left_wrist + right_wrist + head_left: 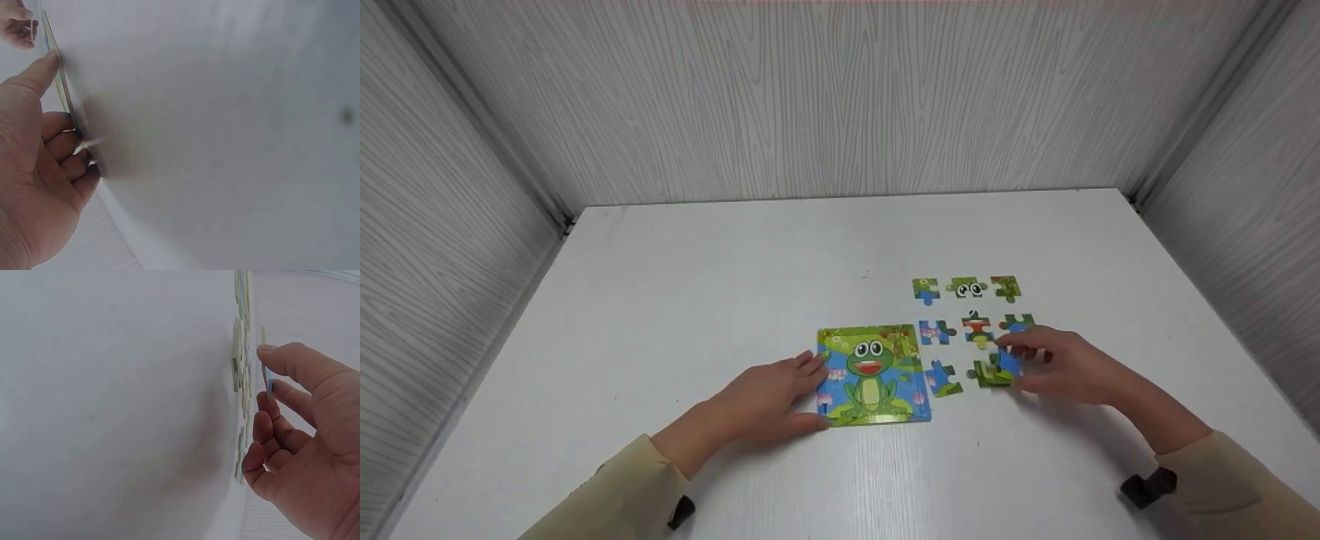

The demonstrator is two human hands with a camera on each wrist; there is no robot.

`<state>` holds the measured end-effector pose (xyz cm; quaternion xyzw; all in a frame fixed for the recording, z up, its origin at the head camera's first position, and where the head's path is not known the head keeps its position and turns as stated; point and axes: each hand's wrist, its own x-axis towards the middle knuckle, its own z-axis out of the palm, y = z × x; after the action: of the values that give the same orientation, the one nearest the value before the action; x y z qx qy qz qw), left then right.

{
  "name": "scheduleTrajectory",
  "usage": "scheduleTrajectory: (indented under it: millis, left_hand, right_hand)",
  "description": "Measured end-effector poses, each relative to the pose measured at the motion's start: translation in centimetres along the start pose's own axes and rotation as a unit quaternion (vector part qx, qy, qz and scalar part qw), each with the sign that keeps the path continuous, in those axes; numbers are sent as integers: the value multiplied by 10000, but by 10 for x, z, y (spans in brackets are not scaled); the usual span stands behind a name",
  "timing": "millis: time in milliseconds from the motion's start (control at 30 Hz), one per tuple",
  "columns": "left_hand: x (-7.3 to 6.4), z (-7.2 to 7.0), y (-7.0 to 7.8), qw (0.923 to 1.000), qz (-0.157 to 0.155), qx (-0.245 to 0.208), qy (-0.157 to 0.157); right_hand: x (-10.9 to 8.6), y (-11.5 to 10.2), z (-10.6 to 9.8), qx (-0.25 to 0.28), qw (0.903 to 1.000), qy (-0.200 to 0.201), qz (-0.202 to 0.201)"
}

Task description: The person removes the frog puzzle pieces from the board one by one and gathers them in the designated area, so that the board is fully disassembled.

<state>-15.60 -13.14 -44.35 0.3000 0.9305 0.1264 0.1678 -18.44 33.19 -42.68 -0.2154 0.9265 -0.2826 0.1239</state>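
Note:
A square frog puzzle board point(871, 394) lies flat on the white table. My left hand point(769, 397) rests at its left side, fingertips on the upper part of that edge and thumb by the near corner. To the right of the board, my right hand point(1065, 364) pinches a thin jigsaw piece point(267, 379) between thumb and fingers, its blue side showing in the head view. The held piece overlaps a green piece point(984, 375) there. Just beyond the fingertips lie a frog-mouth piece point(978, 328) and a blue-green piece point(1017, 322), partly behind the hand.
Several other loose pieces lie in rough rows right of the board, among them an eyes piece point(967, 288) and a blue-green corner piece point(943, 379). Wood-grain panels point(840, 97) stand at the back and both sides of the table point(697, 277).

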Motion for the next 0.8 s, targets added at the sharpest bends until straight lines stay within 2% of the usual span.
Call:
scheduleTrajectory:
  millis: [567, 800]
  left_hand:
    - [1, 2, 0, 9999, -108, 44, -66]
    - [3, 2, 0, 9999, -124, 83, -84]
  right_hand:
    - [-14, 27, -13, -21, 9993, 10, 370]
    - [-14, 32, -16, 4, 9984, -82, 556]
